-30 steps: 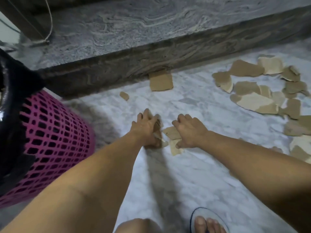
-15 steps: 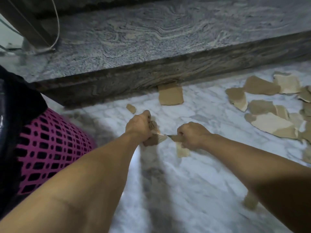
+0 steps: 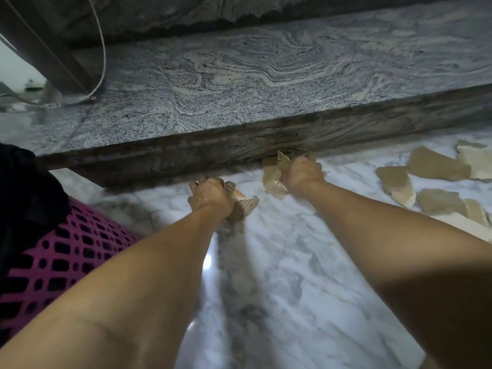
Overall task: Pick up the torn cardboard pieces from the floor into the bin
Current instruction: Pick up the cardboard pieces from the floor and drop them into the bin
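Two bare arms are reaching across a white marble floor (image 3: pixel 279 288) toward a grey stone step (image 3: pixel 239 83), each hand gripping torn cardboard.

The left hand (image 3: pixel 210 194) is closing around a wad of corrugated pieces (image 3: pixel 243 206), which is sticking out to its right. The right hand (image 3: pixel 302 175) is clutching brown pieces (image 3: pixel 274 179) right at the foot of the step. More loose cardboard pieces (image 3: pixel 436 169) are lying scattered on the floor at the right, well apart from both hands. A pink mesh bin (image 3: pixel 61 251) with a black liner (image 3: pixel 24 198) is sitting at the lower left, beside the left forearm.
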### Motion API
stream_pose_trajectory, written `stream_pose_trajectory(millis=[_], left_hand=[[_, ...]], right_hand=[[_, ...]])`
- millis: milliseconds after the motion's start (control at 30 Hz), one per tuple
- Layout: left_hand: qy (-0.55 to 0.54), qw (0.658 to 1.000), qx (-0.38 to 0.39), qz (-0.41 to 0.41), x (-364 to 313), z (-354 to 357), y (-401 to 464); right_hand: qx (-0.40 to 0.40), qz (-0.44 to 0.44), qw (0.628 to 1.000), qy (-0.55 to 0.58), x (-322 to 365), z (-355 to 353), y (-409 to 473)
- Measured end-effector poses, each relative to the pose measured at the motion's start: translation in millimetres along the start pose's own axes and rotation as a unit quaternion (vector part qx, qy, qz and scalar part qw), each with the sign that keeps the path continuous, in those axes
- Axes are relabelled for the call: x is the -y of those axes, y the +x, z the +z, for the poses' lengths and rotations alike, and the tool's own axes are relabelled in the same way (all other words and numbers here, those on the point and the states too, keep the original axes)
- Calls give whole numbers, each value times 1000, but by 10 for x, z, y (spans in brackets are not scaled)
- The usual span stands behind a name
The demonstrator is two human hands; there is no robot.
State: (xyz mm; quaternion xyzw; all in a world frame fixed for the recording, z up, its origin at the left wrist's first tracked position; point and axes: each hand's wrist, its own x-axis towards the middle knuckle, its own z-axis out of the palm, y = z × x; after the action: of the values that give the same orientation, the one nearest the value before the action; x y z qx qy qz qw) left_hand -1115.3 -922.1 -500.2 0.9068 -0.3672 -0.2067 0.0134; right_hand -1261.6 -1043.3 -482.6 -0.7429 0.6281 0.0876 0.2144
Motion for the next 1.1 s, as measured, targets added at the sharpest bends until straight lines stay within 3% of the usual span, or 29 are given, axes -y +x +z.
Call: stream_pose_trajectory(millis=[100,200,400,600,867,1100], left_hand=[[-31,999,-31,12,-10,102,-51],[-99,994,-43,9,-15,115,-68],[-178,984,-4,-26,-19,32,-175],[-196,979,47,-10,-89,-155,-424],[-173,979,50,100,-257,-1250,-808],[-149,981,-34,120,52,-2473,-1540]], right_hand=[[-22,23,999,-10,-26,145,2],[-15,64,996,64,-60,115,16],[-29,64,988,136,-168,-72,-151],[-26,55,984,166,-423,-558,-419],[20,11,976,216,-353,-1397,-1052],[12,-102,960,262,259,-2048,-1983]])
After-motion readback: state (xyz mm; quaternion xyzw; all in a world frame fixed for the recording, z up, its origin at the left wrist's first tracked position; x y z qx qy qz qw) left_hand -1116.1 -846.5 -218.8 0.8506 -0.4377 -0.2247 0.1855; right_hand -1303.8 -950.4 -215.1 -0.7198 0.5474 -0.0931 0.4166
